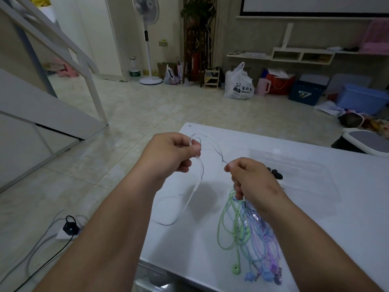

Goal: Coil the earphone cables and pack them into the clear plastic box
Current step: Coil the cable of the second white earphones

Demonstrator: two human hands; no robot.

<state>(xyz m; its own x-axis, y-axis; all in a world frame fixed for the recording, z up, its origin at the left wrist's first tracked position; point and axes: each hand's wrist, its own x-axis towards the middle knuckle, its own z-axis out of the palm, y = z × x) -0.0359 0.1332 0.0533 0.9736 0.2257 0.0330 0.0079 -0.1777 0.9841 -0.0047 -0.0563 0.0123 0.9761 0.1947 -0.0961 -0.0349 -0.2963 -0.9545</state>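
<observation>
**Both hands on one pale cable above the table's left edge**

Here, head view: the left hand point(170, 152) pinches a loop of the white earphone cable point(195, 186), whose slack hangs past the white table point(210, 207) edge at 7 o'clock. The right hand point(252, 180) grips the same cable plus the green, blue and purple bundle point(250, 234). The clear plastic box point(305, 171) sits at 2 o'clock, bare tabletop beyond it.

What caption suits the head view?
Both hands, left hand and right hand, loop a pale earphone cable above the white table.
</observation>
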